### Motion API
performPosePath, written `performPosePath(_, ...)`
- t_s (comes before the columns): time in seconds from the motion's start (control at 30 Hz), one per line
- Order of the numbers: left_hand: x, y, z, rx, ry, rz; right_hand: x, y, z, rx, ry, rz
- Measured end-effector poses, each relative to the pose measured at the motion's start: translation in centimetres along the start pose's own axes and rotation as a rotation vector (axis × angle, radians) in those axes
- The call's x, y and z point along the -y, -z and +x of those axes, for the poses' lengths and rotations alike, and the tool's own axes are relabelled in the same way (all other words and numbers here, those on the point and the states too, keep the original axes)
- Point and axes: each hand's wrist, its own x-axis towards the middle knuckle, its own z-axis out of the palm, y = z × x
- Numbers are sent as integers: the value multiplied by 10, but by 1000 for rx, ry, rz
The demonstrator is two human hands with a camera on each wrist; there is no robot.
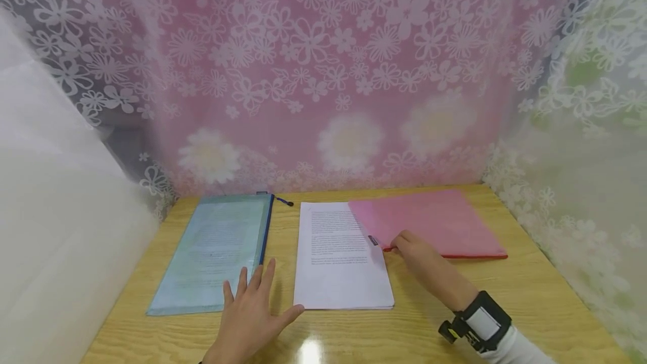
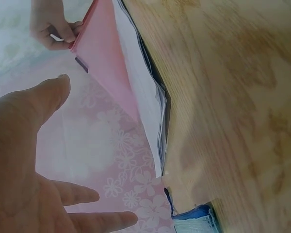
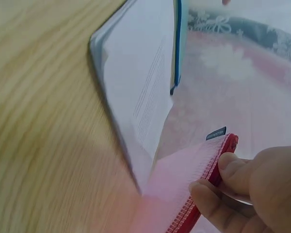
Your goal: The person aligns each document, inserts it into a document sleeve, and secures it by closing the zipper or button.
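Pink zip pouch [image 1: 434,221] extends rightward from the printed paper stack [image 1: 341,285], long axis crosswise, overlapping its upper right corner; right hand [image 1: 419,257] (the nearer one) pinches the red zipper's [image 1: 477,256] left end; left hand [image 1: 250,310] spreads near the blue zip pouch [image 1: 214,251].

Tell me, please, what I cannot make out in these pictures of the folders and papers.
Head: the near right corner of the translucent blue-green zip folder, hidden by the bare left hand.
Head: the wording on the white paper stack, too small.
Left wrist: most of the blue-green folder, cut off by the bottom edge.
Right wrist: lettering on the small dark tag, too blurred.
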Motion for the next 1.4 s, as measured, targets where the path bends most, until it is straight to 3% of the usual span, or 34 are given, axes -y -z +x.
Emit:
performPosePath(0.53, -5, -2, 2, -72, -52, -68, 47, 1, 8, 102, 103, 163)
performPosePath(0.9, -20, 7, 9, -143, -156, -83, 74, 4, 20, 148, 186, 224)
performPosePath(1.17, -29, 9, 13, -190, -223, -84, 90, 4, 24, 91, 271, 238)
performPosePath(1.4, -32, 9, 14, -285, -310, -79, 100, 8, 34, 90, 312, 211)
